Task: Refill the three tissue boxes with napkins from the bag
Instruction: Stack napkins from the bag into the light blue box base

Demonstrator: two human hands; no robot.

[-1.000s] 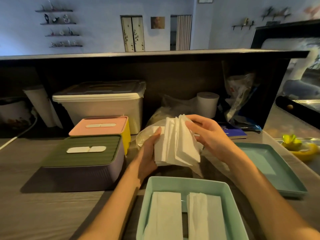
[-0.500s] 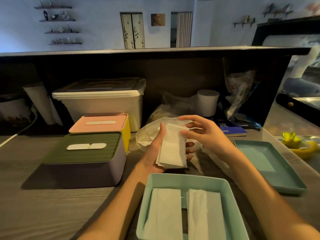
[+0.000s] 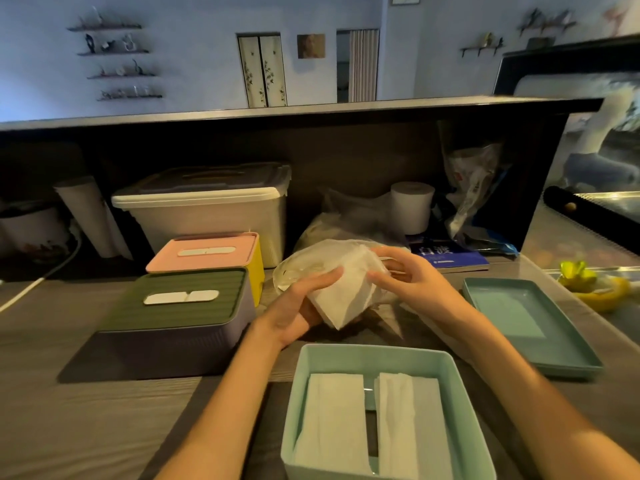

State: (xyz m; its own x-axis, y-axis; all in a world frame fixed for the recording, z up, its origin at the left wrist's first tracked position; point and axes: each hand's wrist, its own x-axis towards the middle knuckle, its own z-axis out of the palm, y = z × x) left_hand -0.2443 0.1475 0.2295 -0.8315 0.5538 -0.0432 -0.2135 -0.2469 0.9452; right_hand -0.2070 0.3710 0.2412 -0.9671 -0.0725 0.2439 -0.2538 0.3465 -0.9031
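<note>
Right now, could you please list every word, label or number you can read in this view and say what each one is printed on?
"白渡" (a tentative reading, the characters are soft): large white characters on the blue book behind the right hand.
Smaller white line below them on the same cover: too blurred to read.
Red mark on the crumpled plastic bag in the back corner: too small to read.
Tissue boxes and napkins: no text visible.

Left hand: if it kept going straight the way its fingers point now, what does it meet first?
The left hand points up and right, already against the napkin stack it holds. Pushing on, it would likely meet the right hand on the stack's far side, with the clear bag just behind; depth is uncertain.
</note>
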